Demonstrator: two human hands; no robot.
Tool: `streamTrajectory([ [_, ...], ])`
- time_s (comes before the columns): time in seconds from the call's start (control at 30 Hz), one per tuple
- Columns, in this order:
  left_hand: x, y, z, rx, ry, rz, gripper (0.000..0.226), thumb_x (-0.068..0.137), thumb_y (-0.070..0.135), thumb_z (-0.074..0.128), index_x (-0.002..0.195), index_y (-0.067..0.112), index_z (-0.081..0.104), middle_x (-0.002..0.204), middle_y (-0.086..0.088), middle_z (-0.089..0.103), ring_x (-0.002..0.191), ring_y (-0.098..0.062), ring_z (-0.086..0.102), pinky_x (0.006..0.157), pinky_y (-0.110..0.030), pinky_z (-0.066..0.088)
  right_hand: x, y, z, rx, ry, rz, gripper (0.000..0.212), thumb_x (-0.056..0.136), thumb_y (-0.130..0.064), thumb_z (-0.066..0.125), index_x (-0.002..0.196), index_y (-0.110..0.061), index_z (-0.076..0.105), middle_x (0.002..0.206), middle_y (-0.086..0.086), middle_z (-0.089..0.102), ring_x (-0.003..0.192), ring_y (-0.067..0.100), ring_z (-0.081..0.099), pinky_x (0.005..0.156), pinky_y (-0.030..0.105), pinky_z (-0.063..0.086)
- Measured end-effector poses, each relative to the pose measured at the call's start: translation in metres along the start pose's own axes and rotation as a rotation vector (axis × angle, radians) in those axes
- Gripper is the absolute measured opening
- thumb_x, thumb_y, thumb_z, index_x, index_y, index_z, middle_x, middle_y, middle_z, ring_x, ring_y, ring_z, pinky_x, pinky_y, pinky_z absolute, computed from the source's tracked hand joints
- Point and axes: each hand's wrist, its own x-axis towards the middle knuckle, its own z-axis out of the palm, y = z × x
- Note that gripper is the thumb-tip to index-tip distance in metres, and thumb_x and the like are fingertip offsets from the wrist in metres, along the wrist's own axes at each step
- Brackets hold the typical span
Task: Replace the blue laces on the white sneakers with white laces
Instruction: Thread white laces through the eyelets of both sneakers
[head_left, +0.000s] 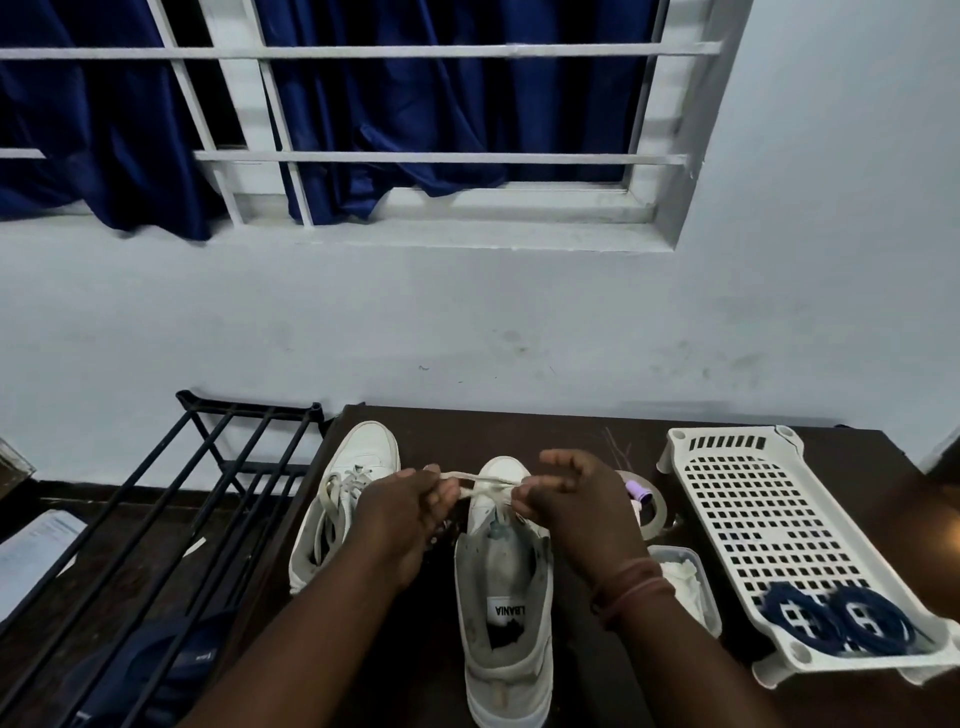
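Note:
Two white sneakers stand on a dark table (571, 431). The left sneaker (343, 499) is threaded with a white lace. The right sneaker (506, 597) lies toe away from me, its tongue showing. Over its toe end both hands hold a white lace (480, 483) stretched between them. My left hand (410, 512) grips one end, my right hand (561, 493) pinches the other. Two coiled blue laces (836, 616) lie in a white perforated tray (758, 514) at the right.
A black metal rack (171, 519) stands left of the table, with papers (36, 551) and blue cloth beneath it. A tape roll (655, 512), a small purple object (639, 491) and a clear tub (685, 582) sit between the right sneaker and the tray. A wall is close behind.

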Motion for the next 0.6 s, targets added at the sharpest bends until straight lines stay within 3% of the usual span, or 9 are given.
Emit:
streamTrajectory([
  [0.07, -0.001, -0.003, -0.002, 0.161, 0.035, 0.092, 0.053, 0.091, -0.003, 0.063, 0.14, -0.003, 0.042, 0.084, -0.01, 0.072, 0.068, -0.019, 0.071, 0.056, -0.028, 0.055, 0.005, 0.003, -0.001, -0.215, 0.038, -0.109, 0.022, 0.08, 0.008, 0.065, 0.09, -0.012, 0.064, 0.071, 0.013, 0.072, 0.064, 0.026, 0.073, 0.073, 0.053, 0.061],
  [0.17, -0.011, 0.001, 0.003, 0.575, 0.005, 0.308, 0.05, 0.088, 0.003, 0.066, 0.131, 0.023, 0.051, 0.092, -0.004, 0.072, 0.087, -0.021, 0.068, 0.066, -0.036, 0.051, 0.009, 0.0, 0.001, -0.312, 0.02, -0.237, 0.017, 0.082, 0.001, 0.068, 0.079, -0.016, 0.066, 0.067, 0.007, 0.07, 0.059, 0.024, 0.071, 0.064, 0.05, 0.061],
  [0.27, -0.02, 0.009, 0.01, 0.894, -0.405, 0.574, 0.044, 0.093, 0.003, 0.065, 0.128, 0.03, 0.062, 0.116, 0.011, 0.069, 0.116, -0.009, 0.065, 0.092, -0.028, 0.054, 0.009, -0.01, 0.009, -0.186, -0.151, -0.337, 0.023, 0.088, 0.008, 0.062, 0.088, -0.012, 0.071, 0.078, 0.013, 0.073, 0.07, 0.027, 0.072, 0.072, 0.044, 0.06],
  [0.33, -0.017, 0.012, 0.009, 1.024, -0.608, 0.672, 0.035, 0.097, 0.005, 0.062, 0.126, 0.024, 0.066, 0.11, 0.014, 0.073, 0.103, -0.001, 0.068, 0.088, -0.02, 0.053, 0.01, -0.015, 0.01, -0.175, -0.222, -0.365, 0.024, 0.088, 0.008, 0.062, 0.094, -0.014, 0.072, 0.084, 0.012, 0.074, 0.077, 0.031, 0.073, 0.075, 0.044, 0.061],
  [0.4, -0.012, 0.015, 0.007, 1.129, -0.551, 0.791, 0.029, 0.099, 0.006, 0.058, 0.115, 0.024, 0.072, 0.085, 0.021, 0.071, 0.073, 0.007, 0.065, 0.07, -0.018, 0.05, 0.012, -0.012, 0.007, -0.292, -0.19, -0.362, 0.021, 0.086, -0.001, 0.069, 0.092, -0.021, 0.07, 0.081, 0.005, 0.074, 0.075, 0.022, 0.072, 0.075, 0.042, 0.06],
  [0.43, -0.009, 0.016, 0.005, 1.14, -0.454, 0.859, 0.029, 0.099, 0.005, 0.056, 0.11, 0.025, 0.075, 0.078, 0.023, 0.068, 0.069, 0.008, 0.063, 0.068, -0.019, 0.048, 0.012, -0.009, 0.004, -0.411, -0.153, -0.377, 0.016, 0.084, -0.009, 0.073, 0.087, -0.024, 0.069, 0.078, -0.001, 0.073, 0.072, 0.014, 0.07, 0.073, 0.038, 0.057],
  [0.5, -0.005, 0.021, 0.003, 1.124, -0.261, 0.923, 0.03, 0.099, 0.008, 0.056, 0.099, 0.03, 0.077, 0.078, 0.022, 0.069, 0.077, 0.005, 0.063, 0.073, -0.019, 0.047, 0.012, -0.003, 0.001, -0.691, -0.123, -0.427, 0.017, 0.087, -0.024, 0.071, 0.073, -0.026, 0.062, 0.071, -0.009, 0.066, 0.068, 0.005, 0.061, 0.069, 0.03, 0.049],
  [0.6, -0.003, 0.025, 0.003, 1.06, -0.104, 0.792, 0.027, 0.102, 0.022, 0.053, 0.09, 0.037, 0.072, 0.075, 0.011, 0.067, 0.076, 0.001, 0.061, 0.066, -0.016, 0.042, 0.013, 0.005, 0.004, -0.945, -0.185, -0.366, 0.04, 0.094, -0.047, 0.053, 0.059, -0.028, 0.048, 0.061, -0.009, 0.054, 0.066, 0.01, 0.054, 0.077, 0.04, 0.048],
])
